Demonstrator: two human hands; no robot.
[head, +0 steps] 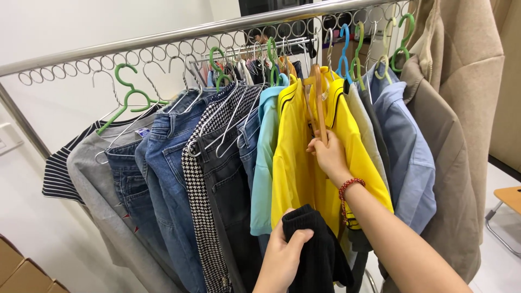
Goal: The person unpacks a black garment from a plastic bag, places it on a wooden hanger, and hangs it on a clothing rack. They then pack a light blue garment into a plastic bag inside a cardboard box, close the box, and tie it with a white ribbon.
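Left hand [282,255] closed on a black knitted fabric garment [317,247], low in front of the yellow short-sleeved shirt [296,163].
Right hand [328,157] grips the brown wooden hanger [318,100] inside that shirt's collar, below the steel clothes rail [163,38]. Step judged: holding the hanger. Denim jeans [163,179] hang left of the shirt, a pale blue shirt [407,157] right.

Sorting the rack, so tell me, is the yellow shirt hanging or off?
Hanging: the yellow shirt sits on a wooden hanger hooked over the rail.

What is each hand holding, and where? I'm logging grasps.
Left hand bunches the black garment at its top; right hand holds the wooden hanger at its lower end.
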